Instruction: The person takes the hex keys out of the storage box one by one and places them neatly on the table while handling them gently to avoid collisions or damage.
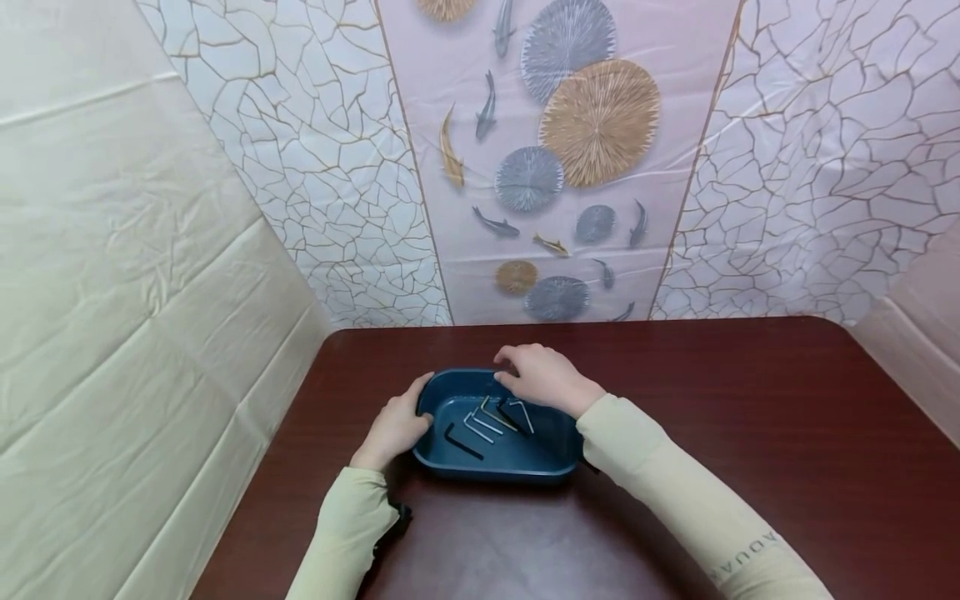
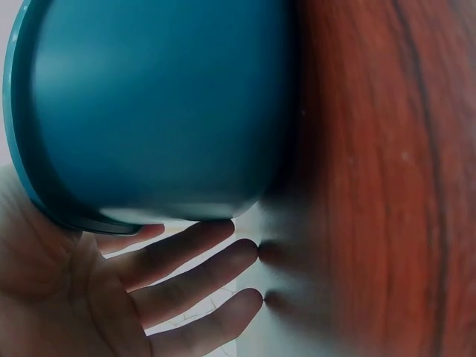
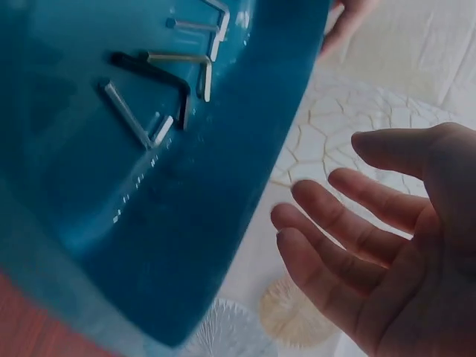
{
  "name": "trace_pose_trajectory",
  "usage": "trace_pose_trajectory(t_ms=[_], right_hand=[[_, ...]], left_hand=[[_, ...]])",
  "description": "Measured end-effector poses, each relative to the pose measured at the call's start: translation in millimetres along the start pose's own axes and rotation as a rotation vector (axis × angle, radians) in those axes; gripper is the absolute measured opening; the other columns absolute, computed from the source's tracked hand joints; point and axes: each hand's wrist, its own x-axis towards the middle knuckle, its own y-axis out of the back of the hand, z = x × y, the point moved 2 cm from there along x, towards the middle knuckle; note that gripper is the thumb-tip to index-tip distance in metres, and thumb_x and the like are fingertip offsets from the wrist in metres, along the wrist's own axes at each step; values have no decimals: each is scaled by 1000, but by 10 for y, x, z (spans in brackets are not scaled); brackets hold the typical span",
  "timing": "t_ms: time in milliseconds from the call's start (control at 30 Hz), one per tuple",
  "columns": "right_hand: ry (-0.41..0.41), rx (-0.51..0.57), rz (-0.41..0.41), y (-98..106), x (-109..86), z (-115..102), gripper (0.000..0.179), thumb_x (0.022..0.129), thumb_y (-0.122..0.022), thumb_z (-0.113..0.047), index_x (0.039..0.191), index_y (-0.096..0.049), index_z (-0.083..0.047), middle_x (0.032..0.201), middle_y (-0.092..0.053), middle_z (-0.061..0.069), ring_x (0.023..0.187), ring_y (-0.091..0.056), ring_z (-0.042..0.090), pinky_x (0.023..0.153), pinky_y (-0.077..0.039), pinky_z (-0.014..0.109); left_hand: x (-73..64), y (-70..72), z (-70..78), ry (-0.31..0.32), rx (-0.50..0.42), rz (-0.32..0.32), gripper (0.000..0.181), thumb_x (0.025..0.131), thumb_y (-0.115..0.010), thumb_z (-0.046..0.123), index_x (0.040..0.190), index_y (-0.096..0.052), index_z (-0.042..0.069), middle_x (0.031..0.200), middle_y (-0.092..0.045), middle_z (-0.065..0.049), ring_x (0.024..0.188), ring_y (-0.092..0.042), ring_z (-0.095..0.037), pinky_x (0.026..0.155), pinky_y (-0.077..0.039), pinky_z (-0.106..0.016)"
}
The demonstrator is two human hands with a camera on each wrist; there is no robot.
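A blue oblong tray (image 1: pixel 495 475) stands on the table with several hex keys in it. One black hex key (image 1: pixel 465 444) lies apart at the left. The rest cluster in the middle and right, among them a gold hex key (image 3: pixel 178 57), a second black hex key (image 3: pixel 160 73) and a silver hex key (image 3: pixel 126 115). My left hand (image 1: pixel 396 427) grips the tray's left end, thumb over the rim and fingers along the outer wall. Beyond the tray's back rim, my right hand (image 1: pixel 546 377) hovers with loosely bent, spread fingers and holds nothing.
The dark red-brown table (image 1: pixel 750 433) extends widely to the right of the tray. Behind it hangs a patterned cloth (image 1: pixel 555 250), and a pale cloth (image 1: pixel 150 292) hangs along the left side. A black strap (image 1: pixel 401 518) shows beneath the left wrist.
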Motion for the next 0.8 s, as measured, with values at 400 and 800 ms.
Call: trace_pose_trajectory(t_ms=[400, 800], right_hand=[[12, -53, -116, -72, 67, -21, 32, 99, -64, -22, 126, -68, -6, 106, -73, 6, 67, -64, 7, 66, -54, 31], [-36, -120, -174, -136, 233, -64, 29, 99, -66, -24, 121, -71, -7, 108, -71, 7, 77, -65, 15, 73, -55, 37]], left_hand=[[8, 10, 20, 17, 28, 9, 70, 91, -61, 7, 156, -37, 15, 129, -63, -23, 82, -63, -28, 71, -52, -43], [-17, -20, 26, 17, 30, 1, 69, 92, -62, 6, 156, -37, 14, 129, -62, -25, 86, -66, -29, 75, -55, -47]])
